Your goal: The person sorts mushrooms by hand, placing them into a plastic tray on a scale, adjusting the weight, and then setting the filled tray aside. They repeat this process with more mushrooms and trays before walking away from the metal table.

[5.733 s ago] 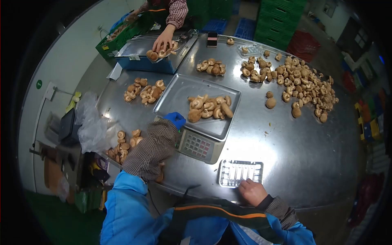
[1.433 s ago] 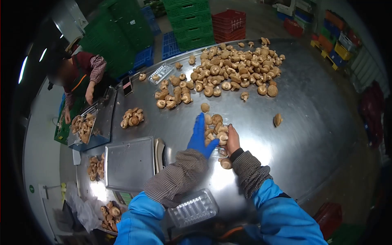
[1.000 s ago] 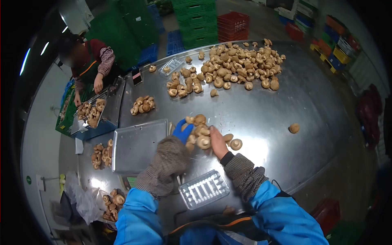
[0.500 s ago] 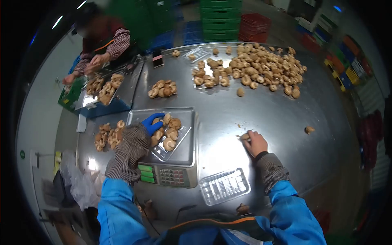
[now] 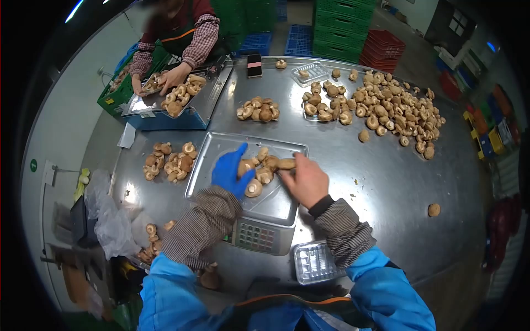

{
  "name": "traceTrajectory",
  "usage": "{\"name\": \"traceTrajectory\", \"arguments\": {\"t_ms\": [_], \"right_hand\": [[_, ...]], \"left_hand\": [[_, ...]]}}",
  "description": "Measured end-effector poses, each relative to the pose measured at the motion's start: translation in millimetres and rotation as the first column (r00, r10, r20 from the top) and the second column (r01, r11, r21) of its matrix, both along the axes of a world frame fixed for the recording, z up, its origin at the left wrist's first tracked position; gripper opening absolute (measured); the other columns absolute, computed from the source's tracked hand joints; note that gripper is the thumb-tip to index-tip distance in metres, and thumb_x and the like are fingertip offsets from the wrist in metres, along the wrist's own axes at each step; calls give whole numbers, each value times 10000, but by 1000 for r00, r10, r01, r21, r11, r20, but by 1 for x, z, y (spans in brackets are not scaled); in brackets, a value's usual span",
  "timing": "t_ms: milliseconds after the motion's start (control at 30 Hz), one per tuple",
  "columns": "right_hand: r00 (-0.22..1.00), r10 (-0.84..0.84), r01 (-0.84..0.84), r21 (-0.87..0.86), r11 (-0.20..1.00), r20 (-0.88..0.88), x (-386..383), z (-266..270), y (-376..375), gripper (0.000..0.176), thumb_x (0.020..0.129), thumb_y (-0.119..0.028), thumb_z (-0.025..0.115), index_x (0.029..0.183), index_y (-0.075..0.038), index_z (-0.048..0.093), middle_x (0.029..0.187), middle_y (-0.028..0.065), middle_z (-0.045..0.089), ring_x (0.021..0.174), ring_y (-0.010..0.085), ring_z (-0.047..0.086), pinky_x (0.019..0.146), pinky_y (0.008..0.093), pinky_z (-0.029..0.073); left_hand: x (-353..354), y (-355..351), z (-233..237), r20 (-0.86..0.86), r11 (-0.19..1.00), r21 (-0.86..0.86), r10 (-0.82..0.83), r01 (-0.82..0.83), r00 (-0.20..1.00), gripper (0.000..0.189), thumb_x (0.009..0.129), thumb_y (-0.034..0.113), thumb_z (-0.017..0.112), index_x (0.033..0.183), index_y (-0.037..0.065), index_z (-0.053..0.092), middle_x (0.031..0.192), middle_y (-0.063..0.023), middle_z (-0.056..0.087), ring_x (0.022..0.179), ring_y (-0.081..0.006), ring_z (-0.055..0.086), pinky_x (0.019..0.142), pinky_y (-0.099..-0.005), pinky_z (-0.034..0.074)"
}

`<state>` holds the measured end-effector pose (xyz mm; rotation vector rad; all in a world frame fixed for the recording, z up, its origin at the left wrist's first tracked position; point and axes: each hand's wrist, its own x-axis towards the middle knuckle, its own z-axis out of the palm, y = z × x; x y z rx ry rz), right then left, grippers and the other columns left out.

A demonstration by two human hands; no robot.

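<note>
My left hand (image 5: 231,170), in a blue glove, rests with fingers curled against the left side of a group of mushrooms (image 5: 264,175). These lie in a clear plastic tray (image 5: 264,199) on the metal pan of a scale (image 5: 212,153). From the right, my right hand (image 5: 307,180), bare, pinches a brown mushroom (image 5: 286,164) between thumb and fingers at the group's edge. An empty clear tray (image 5: 314,263) lies right of the scale's keypad (image 5: 255,236).
A large mushroom pile (image 5: 395,107) covers the back right. Filled trays (image 5: 258,109) stand behind and left of the scale. A co-worker's hands (image 5: 174,77) handle mushrooms at another scale, back left. Green crates (image 5: 342,27) are stacked beyond the table.
My right hand has moved left from the tabletop to the scale with a mushroom. My left hand stays by the tray. The view has shifted, and the co-worker's hands have moved down to the mushrooms.
</note>
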<state>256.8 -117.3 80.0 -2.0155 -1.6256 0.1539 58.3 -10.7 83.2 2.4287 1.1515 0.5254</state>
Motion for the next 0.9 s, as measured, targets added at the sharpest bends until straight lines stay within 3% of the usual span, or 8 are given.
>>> {"name": "traceTrajectory", "arguments": {"t_ms": [133, 233, 333, 433, 533, 667, 733, 900], "right_hand": [[996, 88, -86, -148, 985, 9, -13, -3, 0, 592, 781, -425, 675, 1135, 22, 514, 917, 156, 640, 839, 321, 625, 698, 412, 511], [995, 60, -65, -61, 996, -84, 1, 9, -6, 577, 806, -406, 656, 1156, 31, 517, 956, 180, 630, 882, 339, 612, 741, 417, 496], [988, 32, -15, 110, 994, -150, 10, 24, 3, 476, 840, -356, 624, 1113, 24, 539, 983, 181, 596, 938, 327, 576, 785, 412, 466], [987, 143, -119, 276, 954, -67, -1, 24, 28, 454, 838, -354, 627, 1094, 13, 547, 992, 170, 561, 953, 315, 546, 800, 411, 454], [965, 255, -260, 130, 957, 58, -33, 13, 46, 493, 845, -383, 601, 1151, -2, 538, 1005, 171, 534, 961, 315, 527, 808, 430, 429], [946, 308, -322, 176, 930, 98, -48, 14, 38, 507, 853, -391, 576, 1193, -17, 529, 1022, 163, 537, 961, 315, 531, 801, 433, 421], [957, 286, -268, 234, 935, -47, -34, 17, 33, 483, 856, -387, 573, 1171, -22, 545, 1026, 162, 545, 971, 317, 530, 815, 430, 422], [942, 39, 24, 184, 983, -333, 47, -21, 25, 356, 863, -282, 602, 1091, -10, 577, 1009, 174, 571, 907, 326, 571, 790, 406, 465]], "left_hand": [[0, -39, -2, -253, 983, 182, 28, 19, 967, 923, 656, 310, 809, 1424, 105, 340, 1347, -224, 417, 1290, -390, 362, 1040, -460, 344], [-3, -43, -3, 45, 986, 112, 121, -125, 992, 1064, 556, 367, 857, 1434, 107, 315, 1363, -255, 380, 1266, -432, 362, 1045, -485, 334], [-6, -43, -17, 161, 980, 77, 170, -184, 972, 1108, 562, 457, 848, 1454, 134, 275, 1383, -275, 333, 1272, -433, 357, 1072, -491, 308], [-4, -46, -33, -38, 982, 98, 166, -161, 985, 1107, 562, 427, 855, 1449, 109, 274, 1358, -261, 365, 1254, -436, 372, 1057, -494, 323], [-4, -41, -40, -21, 987, 125, 100, -97, 995, 1080, 575, 387, 850, 1441, 81, 283, 1320, -242, 407, 1232, -423, 392, 1041, -499, 337], [-16, -25, -41, 251, 998, -59, 10, 5, 968, 909, 654, 313, 797, 1403, 55, 350, 1274, -219, 452, 1186, -380, 448, 1007, -463, 376], [-26, -19, -32, 385, 995, -101, 30, 10, 922, 776, 710, 261, 756, 1372, 59, 406, 1231, -200, 497, 1151, -348, 490, 994, -433, 394], [-12, 28, 0, 105, 992, -126, -16, 29, 994, 398, 834, 175, 621, 1218, 82, 573, 1080, -152, 610, 1066, -303, 570, 965, -380, 429]]}}
